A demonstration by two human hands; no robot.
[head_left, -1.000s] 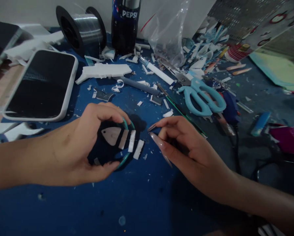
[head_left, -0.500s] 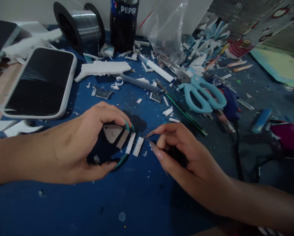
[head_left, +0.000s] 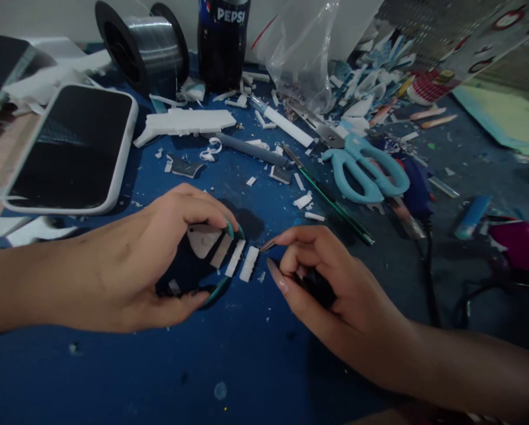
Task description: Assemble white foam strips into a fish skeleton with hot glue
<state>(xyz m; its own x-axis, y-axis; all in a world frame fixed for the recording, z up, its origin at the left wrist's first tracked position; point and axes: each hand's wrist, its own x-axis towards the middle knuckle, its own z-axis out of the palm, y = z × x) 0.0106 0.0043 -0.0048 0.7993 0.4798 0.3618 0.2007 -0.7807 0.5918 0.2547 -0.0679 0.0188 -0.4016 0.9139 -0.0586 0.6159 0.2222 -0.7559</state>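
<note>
My left hand (head_left: 167, 254) arches over a row of small flat pieces, its long teal nails above and below them and its fingers apart. The row holds a pale rounded piece (head_left: 202, 239) with a small hole, a beige strip (head_left: 221, 251), a narrow white strip (head_left: 235, 258) and a bumpy white strip (head_left: 249, 264). Whether the left nails press on the narrow strip, I cannot tell. My right hand (head_left: 322, 277) is just right of the row, index and thumb apart, the index nail close to the bumpy strip's upper end. Its palm side is in dark shadow.
Behind my hands lie blue-handled scissors (head_left: 364, 168), a green metallic rod (head_left: 330, 198), a white pen (head_left: 284, 121) and white scraps (head_left: 189, 122). A phone (head_left: 72, 147) lies left. A wire spool (head_left: 147, 50) and a Pepsi bottle (head_left: 222, 47) stand at the back.
The right thumb has moved slightly down, away from the index finger. My left hand and the row of pieces look almost the same.
</note>
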